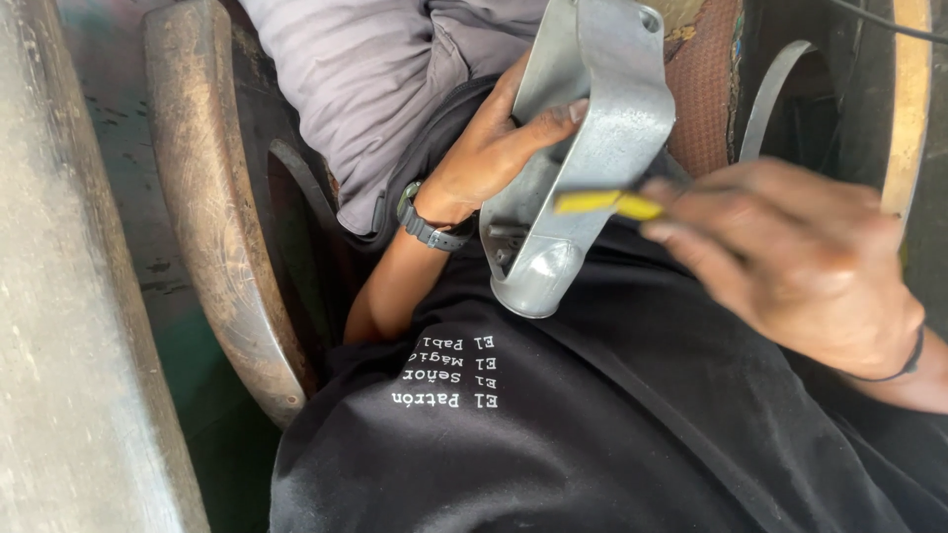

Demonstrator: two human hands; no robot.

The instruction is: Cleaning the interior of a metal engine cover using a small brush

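My left hand (489, 153) grips a grey cast-metal fork-shaped part (602, 128) against my lap, thumb across its right arm and fingers behind its left edge. The part's rounded socket end (538, 281) rests on my black shirt (553, 424). My right hand (790, 262), blurred by motion, holds a thin yellow tool (607, 203) whose tip lies across the part's lower middle. A dark wristwatch (425, 225) sits on my left wrist, and a thin black band (904, 363) circles my right wrist.
A worn curved wooden chair arm (217, 217) runs down the left. A thick grey metal bar (69, 326) fills the far left edge. Grey trousers (365, 69) cover my lap at the top. Another curved metal piece (775, 89) and a wooden edge (908, 109) stand at the top right.
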